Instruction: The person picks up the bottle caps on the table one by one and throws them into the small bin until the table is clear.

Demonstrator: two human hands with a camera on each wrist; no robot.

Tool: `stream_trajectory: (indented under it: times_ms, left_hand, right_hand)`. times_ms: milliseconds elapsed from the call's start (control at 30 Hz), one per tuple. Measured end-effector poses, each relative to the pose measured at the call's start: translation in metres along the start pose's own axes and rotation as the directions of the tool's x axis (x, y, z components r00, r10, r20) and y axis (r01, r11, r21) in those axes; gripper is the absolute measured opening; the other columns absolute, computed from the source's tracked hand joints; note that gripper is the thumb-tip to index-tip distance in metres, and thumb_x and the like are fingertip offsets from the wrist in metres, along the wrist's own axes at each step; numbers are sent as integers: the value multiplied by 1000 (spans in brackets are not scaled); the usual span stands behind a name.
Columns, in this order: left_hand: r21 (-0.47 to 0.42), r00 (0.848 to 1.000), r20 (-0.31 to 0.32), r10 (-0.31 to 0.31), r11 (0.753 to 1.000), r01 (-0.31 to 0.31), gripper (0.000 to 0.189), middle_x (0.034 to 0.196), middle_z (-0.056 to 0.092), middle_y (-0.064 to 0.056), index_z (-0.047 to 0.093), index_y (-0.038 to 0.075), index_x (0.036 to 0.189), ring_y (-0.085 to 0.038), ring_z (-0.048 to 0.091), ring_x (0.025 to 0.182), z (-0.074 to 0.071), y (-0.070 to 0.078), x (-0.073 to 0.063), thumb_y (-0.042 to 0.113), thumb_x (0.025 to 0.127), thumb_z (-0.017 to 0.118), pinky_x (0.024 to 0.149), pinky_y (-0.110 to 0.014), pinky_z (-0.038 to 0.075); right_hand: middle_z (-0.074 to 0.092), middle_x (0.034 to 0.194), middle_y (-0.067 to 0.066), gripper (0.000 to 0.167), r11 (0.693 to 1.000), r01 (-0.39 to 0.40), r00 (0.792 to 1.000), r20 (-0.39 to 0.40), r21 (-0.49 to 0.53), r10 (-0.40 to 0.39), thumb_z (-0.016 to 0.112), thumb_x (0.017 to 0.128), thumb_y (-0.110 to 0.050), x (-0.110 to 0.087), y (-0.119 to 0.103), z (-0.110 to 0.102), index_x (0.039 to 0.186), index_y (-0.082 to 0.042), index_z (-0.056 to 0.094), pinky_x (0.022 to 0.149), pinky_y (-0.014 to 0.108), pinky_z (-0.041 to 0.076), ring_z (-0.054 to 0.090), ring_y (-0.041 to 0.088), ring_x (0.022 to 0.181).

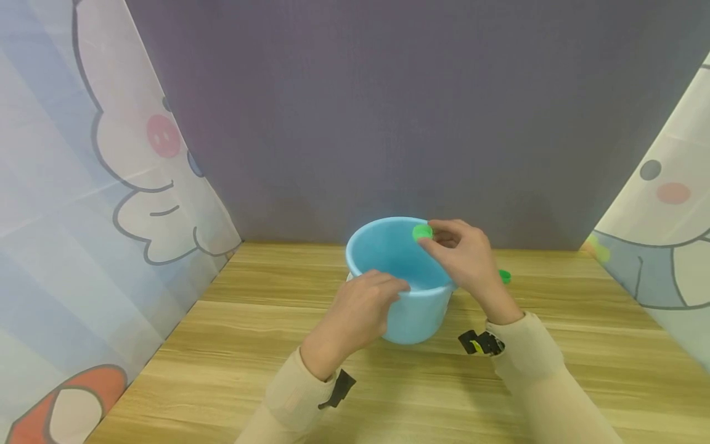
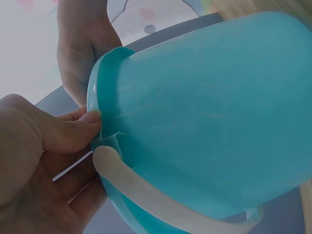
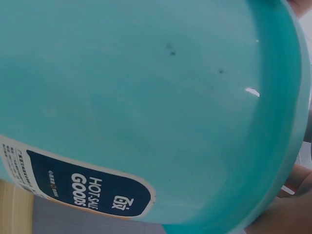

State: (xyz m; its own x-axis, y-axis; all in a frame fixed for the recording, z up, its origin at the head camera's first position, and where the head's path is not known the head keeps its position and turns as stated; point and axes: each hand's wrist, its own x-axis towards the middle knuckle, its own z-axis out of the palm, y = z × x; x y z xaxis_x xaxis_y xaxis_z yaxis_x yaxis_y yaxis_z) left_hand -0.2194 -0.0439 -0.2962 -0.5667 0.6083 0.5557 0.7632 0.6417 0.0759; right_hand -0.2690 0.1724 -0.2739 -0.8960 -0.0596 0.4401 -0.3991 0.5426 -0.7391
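Note:
A light-blue plastic bucket (image 1: 417, 317) stands upright on the wooden table. My left hand (image 1: 363, 308) grips its near left rim; in the left wrist view the thumb presses the outer side of the rim and the other fingers reach to the inner side. Over the bucket's far right rim, my right hand (image 1: 463, 253) pinches a small round green cap (image 1: 423, 232) between thumb and fingers. The bucket's white handle (image 2: 146, 192) hangs down along its side. In the right wrist view the bucket's wall hides the cap, and only part of the right hand (image 3: 287, 209) shows.
Another small green piece (image 1: 505, 276) lies on the table (image 1: 266, 345), right of the bucket and partly behind my right wrist. A dark panel (image 1: 388, 111) rises at the table's back. Cartoon-print curtains (image 1: 111, 203) hang at both sides. A label (image 3: 90, 187) is stuck on the bucket.

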Motion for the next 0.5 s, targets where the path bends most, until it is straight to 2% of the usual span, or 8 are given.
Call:
stream_trajectory:
  times_ms: [200,500]
  left_hand:
    - [3,1000,-12,4,1000,-4,35,97,74,2,75,12,106,-18,67,91,2,-1,0,-10,80,74,77,-30,57]
    - [-8,1000,-8,-2,1000,2,35,97,74,2,75,12,107,-18,67,92,2,0,0,-11,80,74,78,-30,57]
  right_hand:
    - [68,117,19,42,1000,18,1000,-11,13,-18,73,95,-25,1,1,-1,129,-1,67,88,50,57,70,34,102]
    - [69,115,16,45,999,24,999,-26,23,-23,73,95,-30,0,0,-10,130,-2,67,89,47,57,70,31,101]
